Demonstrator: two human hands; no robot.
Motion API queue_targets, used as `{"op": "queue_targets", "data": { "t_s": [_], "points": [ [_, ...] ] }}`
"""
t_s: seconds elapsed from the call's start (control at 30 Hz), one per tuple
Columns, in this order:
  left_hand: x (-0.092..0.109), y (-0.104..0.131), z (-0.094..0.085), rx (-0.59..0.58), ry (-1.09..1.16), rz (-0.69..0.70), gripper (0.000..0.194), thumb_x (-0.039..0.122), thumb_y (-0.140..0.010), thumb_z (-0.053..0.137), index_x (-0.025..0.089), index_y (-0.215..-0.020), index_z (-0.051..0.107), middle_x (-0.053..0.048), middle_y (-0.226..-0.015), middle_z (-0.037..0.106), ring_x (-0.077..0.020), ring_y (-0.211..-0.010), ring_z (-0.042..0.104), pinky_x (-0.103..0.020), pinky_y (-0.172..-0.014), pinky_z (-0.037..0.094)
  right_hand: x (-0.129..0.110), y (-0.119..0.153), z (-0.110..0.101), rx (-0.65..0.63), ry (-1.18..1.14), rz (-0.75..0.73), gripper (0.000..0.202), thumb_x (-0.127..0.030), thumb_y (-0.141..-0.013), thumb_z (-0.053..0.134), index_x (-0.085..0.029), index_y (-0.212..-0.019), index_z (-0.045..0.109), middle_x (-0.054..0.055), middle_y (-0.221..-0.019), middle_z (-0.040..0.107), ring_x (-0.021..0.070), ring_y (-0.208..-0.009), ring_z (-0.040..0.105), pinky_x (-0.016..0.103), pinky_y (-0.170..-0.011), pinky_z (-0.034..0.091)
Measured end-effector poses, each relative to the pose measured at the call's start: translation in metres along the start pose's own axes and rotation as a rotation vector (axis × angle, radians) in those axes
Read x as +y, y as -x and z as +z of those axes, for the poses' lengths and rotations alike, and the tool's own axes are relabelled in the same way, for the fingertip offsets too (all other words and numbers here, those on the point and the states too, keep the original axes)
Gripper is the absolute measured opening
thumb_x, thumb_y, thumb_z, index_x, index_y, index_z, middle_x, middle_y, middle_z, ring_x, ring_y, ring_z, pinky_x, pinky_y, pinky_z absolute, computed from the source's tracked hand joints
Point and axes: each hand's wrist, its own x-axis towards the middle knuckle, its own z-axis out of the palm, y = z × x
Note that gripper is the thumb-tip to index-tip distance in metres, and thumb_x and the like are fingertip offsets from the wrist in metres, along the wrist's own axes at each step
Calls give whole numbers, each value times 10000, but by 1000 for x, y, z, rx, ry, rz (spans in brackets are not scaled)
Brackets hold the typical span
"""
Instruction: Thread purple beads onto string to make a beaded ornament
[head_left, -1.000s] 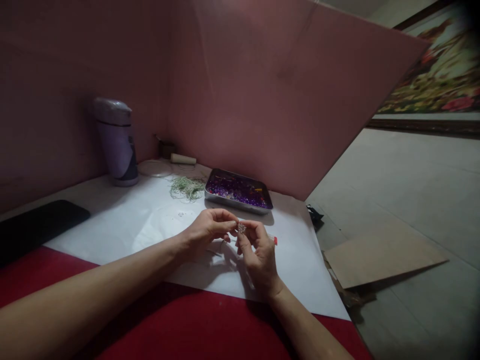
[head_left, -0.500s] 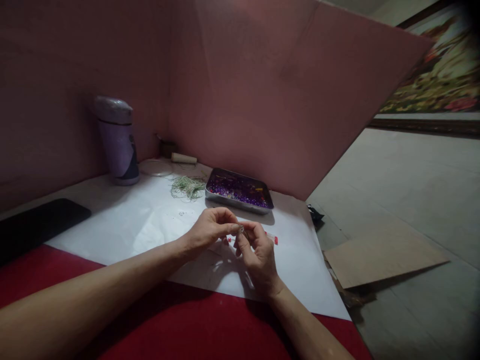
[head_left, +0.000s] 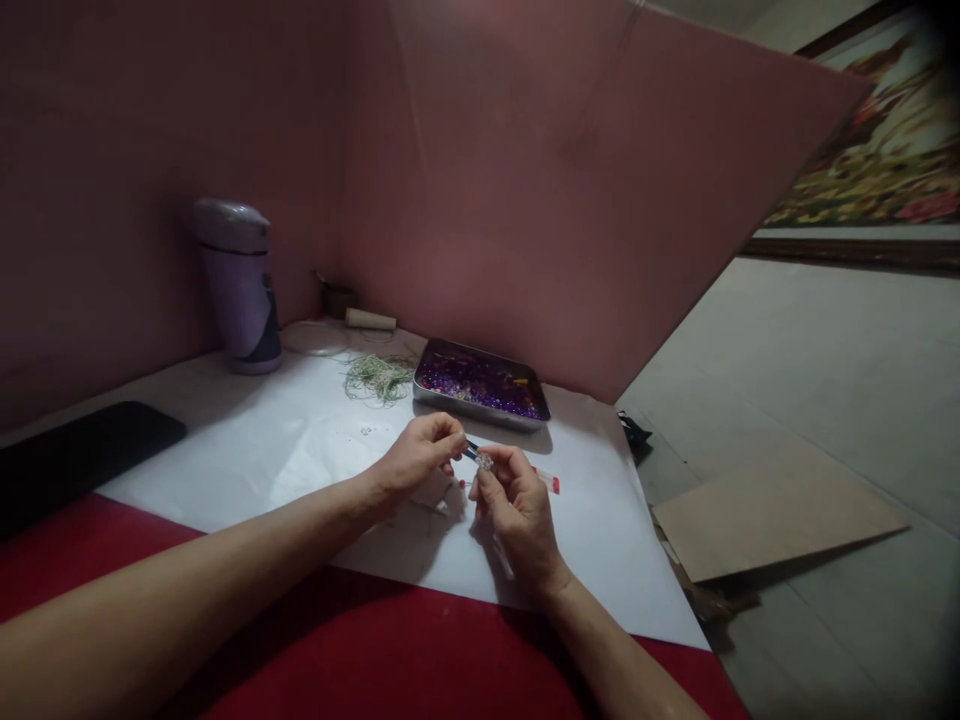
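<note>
A metal tray (head_left: pixel 481 388) of glossy purple beads sat just beyond the hands, on a white paper sheet (head_left: pixel 285 440) spread over red cloth (head_left: pixel 360 650). A tangle of pale green thread (head_left: pixel 375 377) lay left of the tray, with a rounded lilac flask (head_left: pixel 238 285) farther left and a flat black pad (head_left: pixel 75 460) at the table edge. Pink boards (head_left: pixel 525 180) walled the corner. The left hand (head_left: pixel 416 460) had its fingertips pinched on a thin dark tool (head_left: pixel 470 449); the right hand (head_left: pixel 517 510) pinched a small clear bead cluster (head_left: pixel 485 462) between thumb and forefinger, above the paper. A small red-capped piece (head_left: pixel 547 482) lay just beside the right hand.
</note>
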Motion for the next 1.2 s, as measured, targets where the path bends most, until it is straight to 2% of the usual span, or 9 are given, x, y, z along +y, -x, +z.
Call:
{"op": "queue_targets", "data": {
  "t_s": [0.23,0.37,0.43,0.5,0.6,0.77,0.9,1.07,1.2],
  "points": [
    [0,-1,-2,0,-44,49,186,312,-757,564,148,-687,510,25,-639,480,-97,-558,426,-247,-562,357,-4,-1,-2,13,103,-41,155,-271,-850,519,-174,-969,536,-9,-652,581,111,-526,527,216,-477,428],
    [4,-2,-5,28,-252,190,159,281,-794,520,160,-693,506,23,-655,462,-123,-627,421,-261,-611,347,-12,-4,-5,26,222,-84,230,-327,-807,593,-178,-979,621,55,-896,621,94,-536,513,227,-483,429],
    [6,-2,-5,34,-408,321,149,258,-806,510,170,-686,503,0,-712,497,-148,-707,436,-283,-671,354,-16,-5,-4,24,106,-18,283,-371,-819,578,-184,-1027,624,47,-847,620,77,-484,474,222,-452,409],
    [7,0,-5,34,-518,434,135,229,-812,511,178,-688,500,-19,-773,527,-168,-786,441,-304,-737,356,-19,-5,-2,-18,-76,108,325,-405,-838,553,-187,-1074,598,5,-672,595,74,-436,450,207,-418,380],
    [9,2,-3,30,-544,475,133,204,-824,500,179,-693,495,-26,-799,537,-174,-825,447,-316,-773,359,-22,-5,2,-97,-266,243,329,-425,-812,593,-181,-1032,575,-13,-615,594,78,-427,497,174,-372,329],
    [7,3,-3,1,-370,341,130,246,-838,487,168,-740,519,-15,-764,537,-150,-756,478,-287,-716,388,-24,-4,3,-70,-336,237,260,-407,-789,632,-161,-758,556,-31,-565,580,56,-391,485,140,-339,298],
    [2,3,-2,-159,-167,181,159,293,-862,449,166,-845,544,-15,-789,587,-140,-746,534,-278,-721,420,-31,-4,-1,-25,-398,148,223,-369,-800,630,-164,-754,559,-35,-563,571,59,-395,480,143,-333,312],
    [-7,2,-2,-452,-152,12,250,293,-868,390,161,-852,602,-38,-784,647,-161,-755,587,-296,-728,429,-39,-10,-11,85,-458,57,185,-337,-814,618,-170,-769,556,-21,-610,589,69,-432,498,159,-359,343],
    [-8,1,-3,-463,-127,-87,257,321,-839,445,160,-895,636,-24,-705,654,-146,-676,577,-271,-659,411,-41,-18,-23,207,-516,45,180,-330,-785,645,-174,-785,555,-29,-625,579,69,-452,501,165,-383,351]
  ]
}}
